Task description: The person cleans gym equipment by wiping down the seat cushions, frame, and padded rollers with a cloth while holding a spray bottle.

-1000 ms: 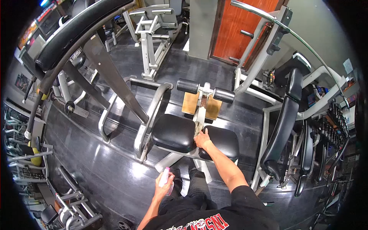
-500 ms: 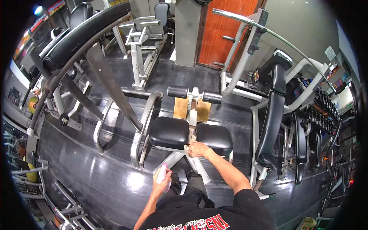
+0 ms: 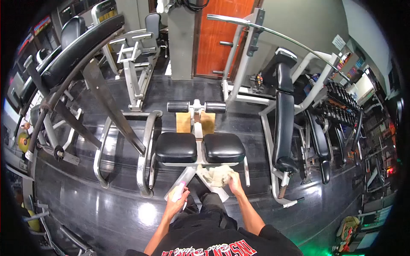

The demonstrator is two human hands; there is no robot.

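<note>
Head view on my feed: the left hand (image 3: 181,197) has its fingers wrapped round a pale spray bottle (image 3: 178,191) with a pink top, held low in front of the legs. The right hand (image 3: 234,182) grips one end of a pale cloth (image 3: 218,176), which spreads out just this side of the right seat pad (image 3: 224,148); I cannot tell whether it touches the frame. Across the black shirt (image 3: 200,237) I can read "INSAN" in red capitals, crossed by white script that I make out only in part.

The near edges of the right pad and the left seat pad (image 3: 176,148) line up, with a narrow gap between them. Past them, two black rollers (image 3: 177,106) sit on a light post in front of a wooden board (image 3: 207,123). I see dark floor (image 3: 85,183) running wide to the left and behind the rollers.

A curved steel frame (image 3: 147,158) stands just beside the left pad, limiting that side. To the right, I have a long black backrest (image 3: 284,132) near, then a dumbbell rack (image 3: 341,96). Farther back are a red door (image 3: 215,38) and a wall notice (image 3: 338,42) too small for me to read.
</note>
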